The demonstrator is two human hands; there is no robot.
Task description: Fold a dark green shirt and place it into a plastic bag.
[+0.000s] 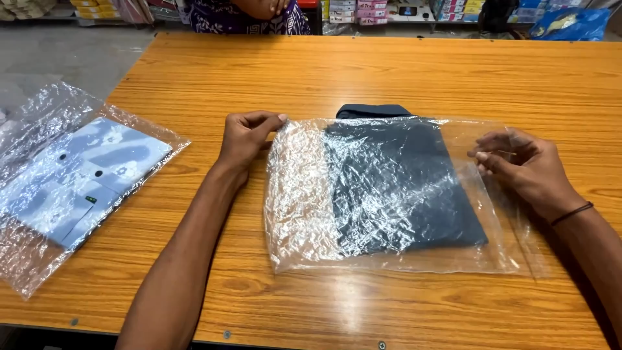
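Both forearms reach over the orange wooden table. Left hand pinches the clear crinkled plastic bag at its corner; right hand grips the opposite edge. Pulling evenly would keep the folded dark-blue shirt flat mid-table.

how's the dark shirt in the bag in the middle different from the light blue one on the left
The dark shirt is a plain dark slate colour; the light blue shirt is pale with a whitish pattern and dark buttons. The dark shirt's collar pokes out of its clear bag, while the light blue one lies fully inside its own bag. The left hand and right hand grip the middle bag's edges; the left one lies untouched. Both shirts are folded on the wooden table.
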